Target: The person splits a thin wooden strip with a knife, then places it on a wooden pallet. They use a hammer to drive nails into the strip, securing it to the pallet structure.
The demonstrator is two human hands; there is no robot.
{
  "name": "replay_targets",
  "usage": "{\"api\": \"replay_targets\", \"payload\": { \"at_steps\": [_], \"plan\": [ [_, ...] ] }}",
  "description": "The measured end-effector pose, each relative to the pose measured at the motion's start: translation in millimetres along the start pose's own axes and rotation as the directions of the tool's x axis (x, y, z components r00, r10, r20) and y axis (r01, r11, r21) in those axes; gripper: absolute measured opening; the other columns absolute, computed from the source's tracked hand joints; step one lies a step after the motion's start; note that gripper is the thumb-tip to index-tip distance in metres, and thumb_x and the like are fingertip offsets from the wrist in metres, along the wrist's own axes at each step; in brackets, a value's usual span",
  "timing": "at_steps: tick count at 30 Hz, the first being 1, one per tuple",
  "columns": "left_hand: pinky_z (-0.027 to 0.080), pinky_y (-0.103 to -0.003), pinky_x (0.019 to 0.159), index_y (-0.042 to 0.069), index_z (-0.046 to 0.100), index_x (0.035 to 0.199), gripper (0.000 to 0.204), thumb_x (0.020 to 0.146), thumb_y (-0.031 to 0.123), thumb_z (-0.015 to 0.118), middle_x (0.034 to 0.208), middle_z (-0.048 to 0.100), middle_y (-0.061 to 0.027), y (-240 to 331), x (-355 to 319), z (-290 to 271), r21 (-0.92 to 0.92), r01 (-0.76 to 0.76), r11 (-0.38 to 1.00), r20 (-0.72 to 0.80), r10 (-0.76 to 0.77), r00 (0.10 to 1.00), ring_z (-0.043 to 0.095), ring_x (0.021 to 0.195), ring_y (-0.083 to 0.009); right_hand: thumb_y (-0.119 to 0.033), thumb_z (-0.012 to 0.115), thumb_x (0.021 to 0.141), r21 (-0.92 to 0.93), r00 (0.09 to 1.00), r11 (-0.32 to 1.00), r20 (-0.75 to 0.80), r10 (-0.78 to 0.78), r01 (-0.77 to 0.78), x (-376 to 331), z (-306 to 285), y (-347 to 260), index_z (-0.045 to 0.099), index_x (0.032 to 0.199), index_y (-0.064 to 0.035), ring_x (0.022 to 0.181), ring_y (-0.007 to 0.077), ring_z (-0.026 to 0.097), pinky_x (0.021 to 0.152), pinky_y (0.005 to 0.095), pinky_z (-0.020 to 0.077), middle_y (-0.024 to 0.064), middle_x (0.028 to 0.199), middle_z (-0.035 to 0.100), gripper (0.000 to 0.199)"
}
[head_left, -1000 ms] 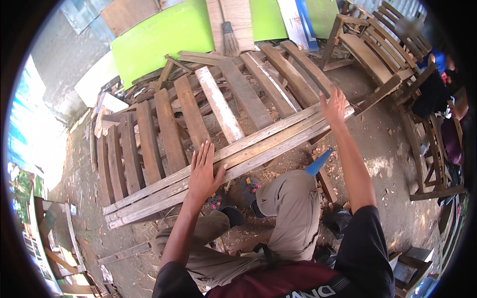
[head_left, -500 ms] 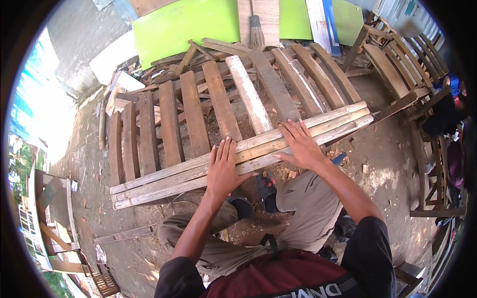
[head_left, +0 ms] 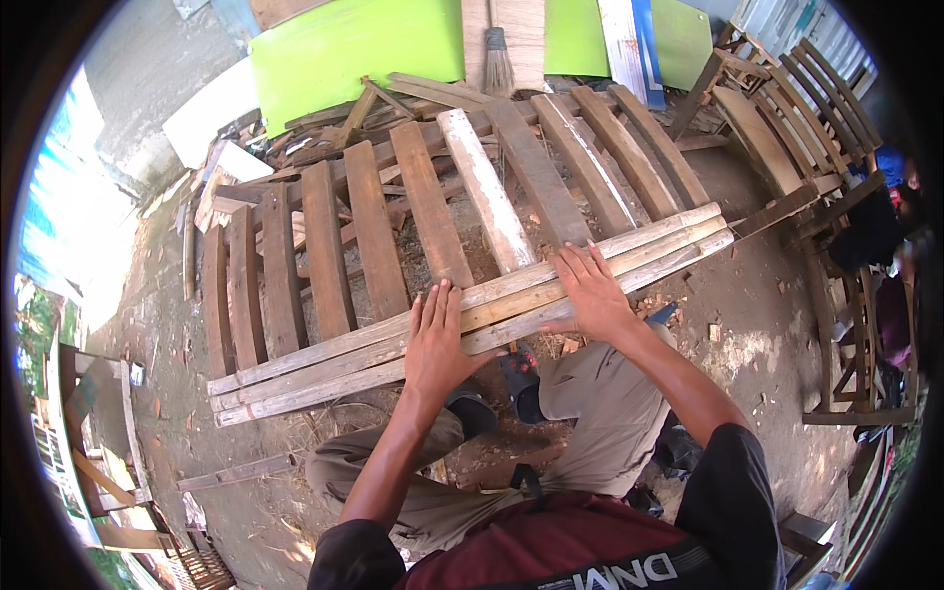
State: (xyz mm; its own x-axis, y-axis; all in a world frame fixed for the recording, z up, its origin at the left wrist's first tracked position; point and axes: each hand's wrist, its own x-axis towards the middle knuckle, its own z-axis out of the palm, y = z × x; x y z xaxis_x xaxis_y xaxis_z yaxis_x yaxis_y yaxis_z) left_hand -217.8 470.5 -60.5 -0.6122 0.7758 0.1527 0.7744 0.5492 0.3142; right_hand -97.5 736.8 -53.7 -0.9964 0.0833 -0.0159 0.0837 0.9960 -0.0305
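Three long pale wooden strips (head_left: 287,385) lie side by side across the near ends of a row of brown planks (head_left: 377,246). My left hand (head_left: 438,339) rests flat on the strips near their middle, fingers stretched toward the far edge and thumb pointing right. Further right, my right hand (head_left: 593,295) lies over them too, its fingers extended and its thumb out at the near edge. Among the brown planks, one has white, worn paint (head_left: 489,192). The undersides of the strips are hidden.
Scrap wood (head_left: 366,108) is heaped behind the planks, below a bright green panel (head_left: 359,59). A broom (head_left: 498,64) leans there. Wooden frames (head_left: 757,138) stand at the right, with a person (head_left: 885,211) partly visible. My shoes (head_left: 521,379) are just below the strips.
The whole view has shifted slightly, so the scene sits a little further left. Both hands stay in nearly the same places on the strips.
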Motion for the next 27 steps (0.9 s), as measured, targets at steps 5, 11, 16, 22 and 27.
{"api": "replay_targets", "payload": {
  "at_steps": [5, 11, 16, 22, 27],
  "plan": [
    [0.027, -0.049, 0.123, -0.004, 0.042, 0.146, 0.113, 0.065, 0.059, 0.089, 0.154, 0.044, -0.0247, 3.3, 1.7, -2.5, -0.018, 0.008, 1.000, -0.031, -0.008, 0.999, 0.039, 0.146, -0.0369, -0.089, 0.052, 0.076, -0.004, 0.999, 1.000, -0.043, -0.027, 0.026, -0.7, 0.6, 1.2, 0.035, 0.152, 0.0055, 0.151, 0.0334, 0.028, 0.127, 0.0520, 0.0122, 0.0216, 0.153, 0.041, 0.122],
    [0.031, -0.049, 0.120, -0.003, 0.045, 0.145, 0.110, 0.064, 0.056, 0.090, 0.151, 0.046, -0.0239, 4.2, 4.2, -5.2, -0.006, -0.011, 1.000, -0.052, 0.011, 0.999, 0.044, 0.140, -0.0364, -0.087, 0.063, 0.071, 0.066, 0.991, 0.993, -0.090, -0.095, 0.101, 7.3, -1.7, -21.6, 0.033, 0.155, -0.0004, 0.147, 0.0420, 0.029, 0.126, 0.0533, 0.0144, 0.0277, 0.151, 0.036, 0.124],
    [0.035, -0.049, 0.117, -0.002, 0.046, 0.145, 0.109, 0.064, 0.057, 0.089, 0.141, 0.050, -0.0198, 5.6, 3.8, -11.6, -0.026, 0.053, 0.998, -0.012, -0.053, 0.999, 0.047, 0.134, -0.0362, -0.086, 0.070, 0.064, 0.074, 0.998, 0.997, -0.064, -0.026, 0.031, 15.2, 4.7, -33.6, 0.037, 0.154, -0.0058, 0.143, 0.0465, 0.031, 0.124, 0.0552, 0.0185, 0.0267, 0.148, 0.036, 0.125],
    [0.035, -0.049, 0.116, -0.001, 0.045, 0.146, 0.109, 0.066, 0.060, 0.087, 0.138, 0.051, -0.0194, 0.9, 3.0, -4.3, 0.017, 0.019, 1.000, -0.028, -0.019, 0.999, 0.048, 0.133, -0.0364, -0.084, 0.077, 0.055, 0.073, 0.994, 0.997, -0.112, -0.016, 0.025, 15.7, 10.1, -32.2, 0.045, 0.146, -0.0019, 0.138, 0.0449, 0.037, 0.121, 0.0561, 0.0258, 0.0242, 0.140, 0.041, 0.127],
    [0.035, -0.049, 0.117, -0.001, 0.044, 0.145, 0.110, 0.065, 0.060, 0.088, 0.136, 0.052, -0.0196, 0.9, 2.9, -7.9, -0.015, 0.029, 0.999, -0.004, -0.029, 1.000, 0.048, 0.132, -0.0364, -0.085, 0.076, 0.054, 0.074, 0.978, 0.992, -0.192, -0.084, 0.099, 17.2, 12.4, -30.4, 0.047, 0.144, -0.0003, 0.134, 0.0449, 0.041, 0.119, 0.0576, 0.0280, 0.0251, 0.137, 0.044, 0.127]
  ]
}}
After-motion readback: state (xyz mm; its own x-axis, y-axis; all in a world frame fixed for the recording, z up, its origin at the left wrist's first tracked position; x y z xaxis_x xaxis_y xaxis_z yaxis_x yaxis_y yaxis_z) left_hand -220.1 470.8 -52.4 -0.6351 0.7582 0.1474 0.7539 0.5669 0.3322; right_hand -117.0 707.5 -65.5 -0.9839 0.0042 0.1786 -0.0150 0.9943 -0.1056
